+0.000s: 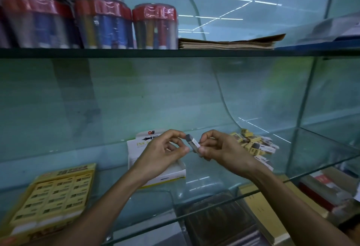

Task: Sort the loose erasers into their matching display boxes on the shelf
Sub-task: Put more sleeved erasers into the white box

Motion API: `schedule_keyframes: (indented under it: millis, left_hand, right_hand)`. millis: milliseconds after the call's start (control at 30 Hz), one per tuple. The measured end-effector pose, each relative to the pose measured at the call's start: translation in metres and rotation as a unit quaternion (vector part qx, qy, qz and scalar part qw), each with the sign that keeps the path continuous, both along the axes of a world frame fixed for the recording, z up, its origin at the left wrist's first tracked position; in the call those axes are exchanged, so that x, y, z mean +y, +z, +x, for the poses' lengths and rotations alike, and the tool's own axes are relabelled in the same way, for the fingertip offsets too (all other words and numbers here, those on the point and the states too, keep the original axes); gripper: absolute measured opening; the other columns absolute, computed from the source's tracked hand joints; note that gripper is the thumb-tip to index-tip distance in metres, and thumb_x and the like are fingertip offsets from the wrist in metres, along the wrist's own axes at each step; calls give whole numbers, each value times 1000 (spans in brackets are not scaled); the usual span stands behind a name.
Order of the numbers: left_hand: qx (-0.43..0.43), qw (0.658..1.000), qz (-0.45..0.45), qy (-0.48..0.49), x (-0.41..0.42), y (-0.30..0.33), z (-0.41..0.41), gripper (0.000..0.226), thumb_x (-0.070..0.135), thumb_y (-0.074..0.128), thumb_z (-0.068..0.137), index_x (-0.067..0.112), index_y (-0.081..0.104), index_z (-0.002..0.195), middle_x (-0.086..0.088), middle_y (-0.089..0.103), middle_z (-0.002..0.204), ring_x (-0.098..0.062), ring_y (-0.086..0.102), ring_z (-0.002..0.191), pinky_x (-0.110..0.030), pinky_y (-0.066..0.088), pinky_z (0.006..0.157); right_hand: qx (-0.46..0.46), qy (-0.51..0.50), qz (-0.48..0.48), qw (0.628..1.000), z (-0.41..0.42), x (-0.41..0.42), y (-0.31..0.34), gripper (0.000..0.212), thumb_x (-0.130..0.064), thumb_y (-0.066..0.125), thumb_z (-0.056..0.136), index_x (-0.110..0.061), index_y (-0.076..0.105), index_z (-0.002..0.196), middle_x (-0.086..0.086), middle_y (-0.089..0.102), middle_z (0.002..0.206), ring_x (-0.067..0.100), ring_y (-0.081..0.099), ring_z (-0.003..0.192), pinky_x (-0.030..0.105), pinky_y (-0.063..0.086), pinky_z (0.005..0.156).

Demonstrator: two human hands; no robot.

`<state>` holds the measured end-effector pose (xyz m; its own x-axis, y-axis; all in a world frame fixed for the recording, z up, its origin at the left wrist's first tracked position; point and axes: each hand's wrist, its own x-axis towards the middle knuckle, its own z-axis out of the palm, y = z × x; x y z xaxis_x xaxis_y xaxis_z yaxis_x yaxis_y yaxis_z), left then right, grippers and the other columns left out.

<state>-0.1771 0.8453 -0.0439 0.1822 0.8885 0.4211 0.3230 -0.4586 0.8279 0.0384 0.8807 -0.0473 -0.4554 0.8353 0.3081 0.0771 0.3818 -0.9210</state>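
Both hands up over the glass shelf (224,191) and they share one eraser (192,143). Left hand (161,154) pinches its grey end between thumb and forefinger, other fingers loosely curled. Right hand (222,151) grips the white sleeved end, fingers (203,149) curled round it. Just behind the left fingers stands the white box (173,173), open. Right behind the right fingers lies the loose pile (255,144) of yellow and white erasers. Well left of the left fingers sits the yellow box (54,193), rows packed full.
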Motion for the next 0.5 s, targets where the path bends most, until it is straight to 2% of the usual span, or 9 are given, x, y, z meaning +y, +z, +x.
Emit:
schedule_keyframes:
  millis: [67,167,300,400,500]
  left_hand:
    - [-14,1000,3,4,-3,0,-7,14,20,72,87,29,68,96,4,69,95,-10,60,79,-22,48,75]
    - [-59,998,-11,11,-6,0,-23,9,18,70,89,26,68,92,6,69,89,-12,61,82,-29,49,75]
    - [-135,990,-23,44,-11,4,-47,10,7,65,91,12,64,99,4,71,83,-10,63,76,-23,49,69]
    - [-136,989,-18,57,-17,6,-60,12,8,65,91,8,63,103,-6,70,88,-12,65,78,-23,49,68]
    - [-103,992,-3,77,-18,6,-69,11,9,65,91,9,64,102,-3,69,86,-11,65,78,-22,50,70]
  right_hand:
    - [9,32,0,999,-16,1,0,22,-4,65,87,4,52,103,13,68,85,10,61,71,22,48,66]
    - [26,52,4,998,-36,2,1,22,-3,63,89,7,53,106,11,67,81,12,61,71,23,49,66]
    - [27,35,4,999,-53,10,-2,19,-8,63,90,3,58,105,17,71,89,22,65,79,31,49,67]
    - [12,13,11,1000,-62,16,-6,13,-8,64,91,-1,61,101,13,73,89,22,64,77,32,47,67]
    - [-6,-19,30,999,-71,22,-7,6,-8,66,89,-7,65,94,12,73,89,18,64,77,26,49,70]
